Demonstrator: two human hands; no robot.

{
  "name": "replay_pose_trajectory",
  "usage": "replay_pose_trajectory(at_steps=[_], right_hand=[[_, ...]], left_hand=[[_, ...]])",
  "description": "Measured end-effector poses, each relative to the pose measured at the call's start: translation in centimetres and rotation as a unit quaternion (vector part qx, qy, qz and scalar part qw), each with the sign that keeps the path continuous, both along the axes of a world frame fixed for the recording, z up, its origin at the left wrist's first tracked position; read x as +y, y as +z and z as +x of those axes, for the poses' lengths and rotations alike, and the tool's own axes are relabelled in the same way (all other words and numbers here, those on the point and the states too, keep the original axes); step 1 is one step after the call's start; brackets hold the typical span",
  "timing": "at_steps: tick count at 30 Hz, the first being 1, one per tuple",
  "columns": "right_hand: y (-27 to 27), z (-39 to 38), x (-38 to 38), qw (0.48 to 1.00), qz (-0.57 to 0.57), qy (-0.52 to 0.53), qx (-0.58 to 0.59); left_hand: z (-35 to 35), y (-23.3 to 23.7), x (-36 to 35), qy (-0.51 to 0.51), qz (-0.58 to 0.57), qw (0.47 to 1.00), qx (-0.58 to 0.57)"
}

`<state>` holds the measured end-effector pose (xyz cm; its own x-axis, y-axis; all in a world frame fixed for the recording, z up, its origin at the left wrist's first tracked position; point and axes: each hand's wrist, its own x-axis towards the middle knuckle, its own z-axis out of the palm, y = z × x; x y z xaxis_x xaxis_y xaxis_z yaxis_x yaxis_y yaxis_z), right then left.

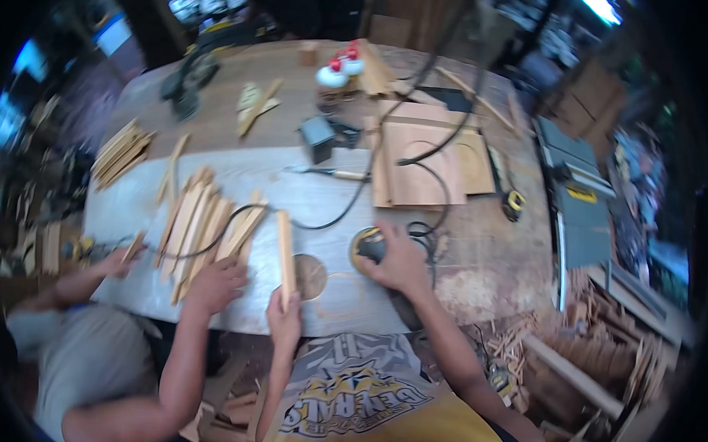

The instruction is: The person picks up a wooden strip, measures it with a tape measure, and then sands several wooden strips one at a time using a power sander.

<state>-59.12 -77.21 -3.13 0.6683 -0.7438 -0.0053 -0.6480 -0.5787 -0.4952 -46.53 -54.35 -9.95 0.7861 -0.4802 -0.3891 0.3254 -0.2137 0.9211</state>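
Note:
My left hand (285,318) is closed round the lower end of a narrow wooden strip (286,250), which points away from me over the worktable. My right hand (401,258) grips the top of a yellow and black power sander (366,247) resting on the table. Between the two lies a round disc (310,277), flat on the pale board (343,298). To my left, a co-worker's hand (216,282) touches a bunch of wooden strips (194,231), and that person's other hand (119,261) holds a short wooden piece.
Square wooden panels (418,169) lie at the right, with a black cable (346,209) looping across the table. A tape measure (514,203) is near the right edge. Further off are a grey block (317,138) and a strip stack (122,154). Wood scraps (592,338) fill the lower right.

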Motion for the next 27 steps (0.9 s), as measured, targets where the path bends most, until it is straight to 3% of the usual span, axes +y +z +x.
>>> replay_pose_trajectory(at_steps=[11, 21, 27], right_hand=[[0.1, 0.3, 0.0, 1.0, 0.016, 0.003, 0.012], [-0.7, 0.8, 0.3, 1.0, 0.001, 0.012, -0.003], [0.0, 1.1, 0.6, 1.0, 0.0, 0.011, -0.002]], left_hand=[[1.3, 0.5, -0.7, 0.017, -0.032, 0.999, -0.005], [1.2, -0.9, 0.0, 0.01, -0.005, 0.996, -0.094], [1.9, 0.7, -0.1, 0.027, -0.083, 0.996, -0.014]])
